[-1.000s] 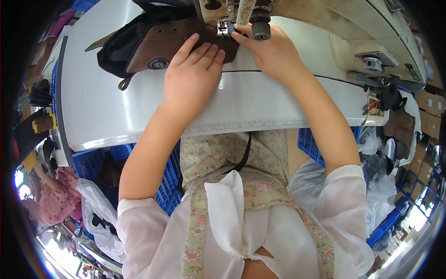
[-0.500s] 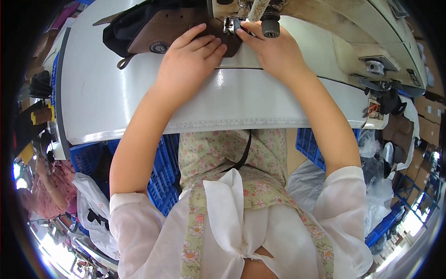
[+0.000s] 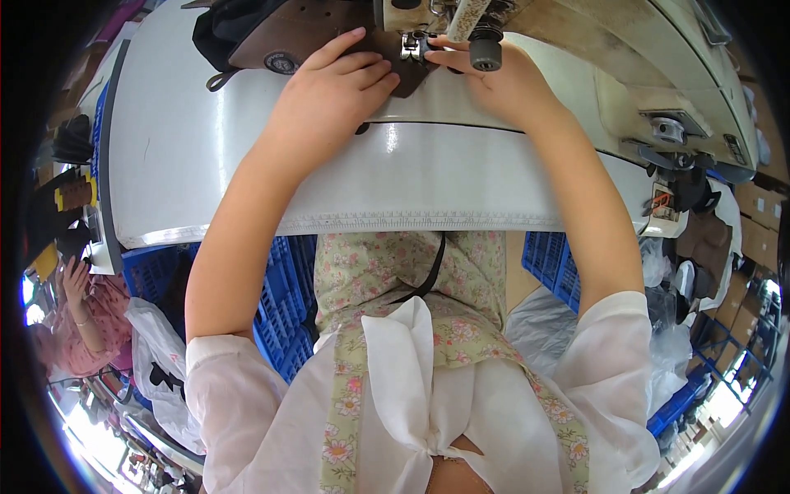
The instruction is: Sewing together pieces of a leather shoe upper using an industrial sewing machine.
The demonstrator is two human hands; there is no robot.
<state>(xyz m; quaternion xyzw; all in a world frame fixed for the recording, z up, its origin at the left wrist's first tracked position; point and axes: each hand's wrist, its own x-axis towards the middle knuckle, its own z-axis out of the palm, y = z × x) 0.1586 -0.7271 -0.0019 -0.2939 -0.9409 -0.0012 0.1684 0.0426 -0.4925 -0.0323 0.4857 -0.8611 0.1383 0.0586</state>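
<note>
A brown leather-like piece (image 3: 321, 25) with a round dark emblem and a black fabric part (image 3: 222, 37) lies on the white sewing machine bed, its corner beside the metal presser foot (image 3: 413, 46). My left hand (image 3: 325, 99) rests palm down on the brown piece, fingers stretched out and slightly apart, left of the foot. At the foot's right side is my right hand (image 3: 510, 86); its thumb and forefinger reach toward the foot, while a dark knob (image 3: 485, 54) covers part of the fingers. The needle and stitching point cannot be made out.
The machine's arm (image 3: 592, 58) overhangs the right side. A printed ruler (image 3: 420, 221) runs along the table's front edge. Blue crates (image 3: 284, 305) and plastic bags (image 3: 160, 362) stand below. At far left sits another person in a pink patterned top (image 3: 103, 317).
The brown piece with its black part has shifted away from me beneath the left hand, whose fingertips moved slightly farther too. The other person's hand at far left has risen.
</note>
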